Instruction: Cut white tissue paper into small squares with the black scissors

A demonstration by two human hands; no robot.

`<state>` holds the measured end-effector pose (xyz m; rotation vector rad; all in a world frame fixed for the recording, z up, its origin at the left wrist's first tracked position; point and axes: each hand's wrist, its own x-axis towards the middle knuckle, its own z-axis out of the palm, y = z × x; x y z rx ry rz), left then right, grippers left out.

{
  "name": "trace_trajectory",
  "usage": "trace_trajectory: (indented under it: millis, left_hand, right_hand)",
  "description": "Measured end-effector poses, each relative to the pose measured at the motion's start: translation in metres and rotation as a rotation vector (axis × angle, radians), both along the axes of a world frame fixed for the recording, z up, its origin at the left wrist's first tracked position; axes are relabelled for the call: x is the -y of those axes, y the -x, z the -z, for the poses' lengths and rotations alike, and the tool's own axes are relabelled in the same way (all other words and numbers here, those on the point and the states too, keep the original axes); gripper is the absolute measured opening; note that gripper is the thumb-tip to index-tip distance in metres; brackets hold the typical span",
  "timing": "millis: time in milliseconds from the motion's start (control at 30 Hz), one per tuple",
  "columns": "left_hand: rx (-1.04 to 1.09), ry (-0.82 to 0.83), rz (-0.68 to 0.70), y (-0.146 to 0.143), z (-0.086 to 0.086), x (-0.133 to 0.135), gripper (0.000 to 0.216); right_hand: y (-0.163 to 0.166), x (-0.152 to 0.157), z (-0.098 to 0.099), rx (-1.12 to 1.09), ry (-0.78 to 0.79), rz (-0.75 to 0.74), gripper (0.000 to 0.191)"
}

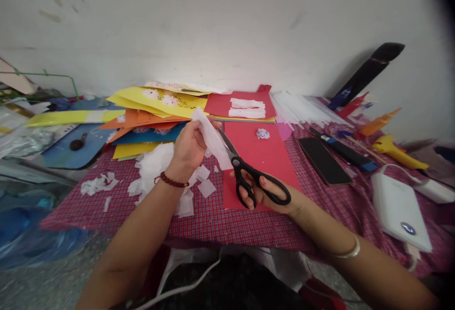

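My left hand point(190, 144) pinches a strip of white tissue paper point(214, 141), which slants down toward the right. Black-handled scissors point(261, 175) are in my right hand point(275, 194), with thumb and fingers through the loops. Their blades lie along the right edge of the strip; whether they cut into it I cannot tell. Below my left hand spreads a pile of cut white paper pieces point(152, 170). Under the scissors lies a red paper sheet point(263, 151), with a small speckled paper flower point(262, 133) on it.
Yellow cards with paper blossoms point(167, 101) are stacked behind my left hand. Folded white strips point(247, 108) rest on another red sheet. On the right are a phone point(324, 160), a utility knife point(344, 151), a yellow glue gun point(400, 152) and a white power bank point(401, 210).
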<state>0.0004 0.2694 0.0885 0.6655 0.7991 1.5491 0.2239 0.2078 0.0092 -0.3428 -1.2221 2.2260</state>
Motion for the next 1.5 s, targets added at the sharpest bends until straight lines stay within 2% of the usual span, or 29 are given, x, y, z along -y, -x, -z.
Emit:
trace_trajectory:
  millis: [267,533,767,1033,1200,1333,1500]
  left_hand:
    - [0.001,0.013,0.127,-0.010,0.015,0.002,0.016]
    - [0.061,0.052,0.173,-0.022,0.025,0.005,0.007]
    - [-0.010,0.040,0.220,-0.033,0.036,0.013,0.011]
    - [0.038,0.125,0.231,-0.039,0.039,0.015,0.007]
    - [0.011,0.128,0.243,-0.037,0.043,0.013,0.006]
    - [-0.013,0.140,0.248,-0.038,0.039,0.014,0.008]
    - [-0.014,0.162,0.193,-0.037,0.037,0.012,0.011]
  right_hand:
    - [0.002,-0.002,0.002,-0.044,0.031,0.022,0.046]
    - [0.004,-0.001,-0.006,-0.058,0.062,0.078,0.053]
    - [0.006,0.001,-0.012,-0.063,0.026,0.129,0.053]
    - [0.009,0.002,-0.014,-0.104,0.111,0.132,0.059]
    - [0.008,0.004,-0.015,-0.044,0.134,0.229,0.049]
    - [0.006,0.004,-0.015,0.042,0.079,0.244,0.048]
    - [0.009,0.004,-0.013,-0.011,-0.006,0.191,0.053]
